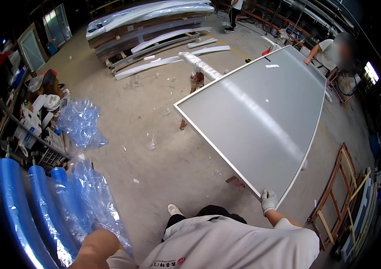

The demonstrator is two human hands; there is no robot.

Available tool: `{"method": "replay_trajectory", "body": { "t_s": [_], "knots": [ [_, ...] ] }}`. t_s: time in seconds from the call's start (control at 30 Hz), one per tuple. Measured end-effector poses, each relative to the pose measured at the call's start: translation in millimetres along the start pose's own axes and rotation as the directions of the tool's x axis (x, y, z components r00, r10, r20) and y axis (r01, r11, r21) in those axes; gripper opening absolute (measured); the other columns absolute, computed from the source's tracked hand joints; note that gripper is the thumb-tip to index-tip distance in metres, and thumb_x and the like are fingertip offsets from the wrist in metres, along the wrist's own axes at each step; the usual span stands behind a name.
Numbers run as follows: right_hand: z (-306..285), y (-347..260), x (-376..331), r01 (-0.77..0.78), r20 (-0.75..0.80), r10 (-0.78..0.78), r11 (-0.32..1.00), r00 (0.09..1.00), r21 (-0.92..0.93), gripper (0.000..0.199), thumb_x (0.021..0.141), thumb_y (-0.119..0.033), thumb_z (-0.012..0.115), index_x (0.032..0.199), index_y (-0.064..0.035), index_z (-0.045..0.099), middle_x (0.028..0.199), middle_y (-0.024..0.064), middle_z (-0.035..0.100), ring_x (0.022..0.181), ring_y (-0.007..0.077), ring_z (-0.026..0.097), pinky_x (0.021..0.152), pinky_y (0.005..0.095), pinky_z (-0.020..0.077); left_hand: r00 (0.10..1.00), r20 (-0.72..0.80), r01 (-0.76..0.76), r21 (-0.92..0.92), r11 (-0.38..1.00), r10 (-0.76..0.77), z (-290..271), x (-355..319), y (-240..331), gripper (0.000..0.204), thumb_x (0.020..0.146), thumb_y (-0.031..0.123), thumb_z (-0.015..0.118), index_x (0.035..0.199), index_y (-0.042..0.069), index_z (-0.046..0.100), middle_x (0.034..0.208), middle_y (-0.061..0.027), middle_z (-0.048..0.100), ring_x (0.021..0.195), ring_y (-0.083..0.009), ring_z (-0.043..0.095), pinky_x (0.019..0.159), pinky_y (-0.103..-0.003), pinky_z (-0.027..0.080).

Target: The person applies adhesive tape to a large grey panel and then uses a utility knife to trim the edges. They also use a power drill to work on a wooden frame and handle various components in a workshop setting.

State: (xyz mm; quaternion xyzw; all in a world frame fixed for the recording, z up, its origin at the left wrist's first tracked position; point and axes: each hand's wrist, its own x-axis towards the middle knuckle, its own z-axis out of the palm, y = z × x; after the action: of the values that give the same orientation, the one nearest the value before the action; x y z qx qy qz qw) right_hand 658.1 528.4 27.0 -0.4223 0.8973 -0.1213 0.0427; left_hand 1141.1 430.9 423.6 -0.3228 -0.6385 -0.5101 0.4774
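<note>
- We stand on a workshop's grey concrete floor, long shiny blue rolls near left.
- Our flat grey white-framed panel is right of centre, its long axis running near-left to far-right.
- Our striped-gloved right hand has fingers holding its near corner; left fingers, we cannot tell.

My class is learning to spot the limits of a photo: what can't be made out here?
All in the head view:
Left hand: out of frame; only the bent left arm shows.
Reddish support: mostly hidden beneath the framed panel.
Co-worker: head blurred.
White slip on the panel: any markings too small.
</note>
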Motion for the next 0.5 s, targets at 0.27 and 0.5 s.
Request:
{"method": "replay_trajectory", "body": {
  "t_s": [0.27, 0.5],
  "knots": [
    [44.1, -153.5, 8.2, -0.01, -0.115, -0.001, 0.995, 0.993, -0.094, 0.031, 0.081, -0.037, 0.057, 0.091, -0.0074, 0.057, 0.095, 0.0171, 0.054, 0.091, 0.0344, 0.05, 0.081, 0.0472, 0.0399, 0.82, -0.433, 0.408, -0.015, 0.913, -0.374, -139.5, -142.3, 16.7, 0.041, 0.086, 0.026, 0.059, 0.056, -0.002, 0.062, 0.052, -0.0099, 0.056, 0.046, -0.0201, 0.049, 0.07, -0.042, 0.048],
    [95.1, -310.4, 57.5, 0.142, -0.229, -0.167, 0.982, 0.959, -0.123, 0.044, 0.077, -0.04, 0.059, 0.103, -0.0045, 0.052, 0.101, 0.0187, 0.05, 0.099, 0.037, 0.046, 0.086, 0.0487, 0.0348, 0.487, -0.556, 0.839, 0.084, 0.537, -0.674, -287.5, -201.9, -11.0, 0.032, 0.087, 0.018, 0.057, 0.063, -0.001, 0.064, 0.063, -0.0084, 0.062, 0.057, -0.0171, 0.057, 0.068, -0.036, 0.049]
  ]
}}
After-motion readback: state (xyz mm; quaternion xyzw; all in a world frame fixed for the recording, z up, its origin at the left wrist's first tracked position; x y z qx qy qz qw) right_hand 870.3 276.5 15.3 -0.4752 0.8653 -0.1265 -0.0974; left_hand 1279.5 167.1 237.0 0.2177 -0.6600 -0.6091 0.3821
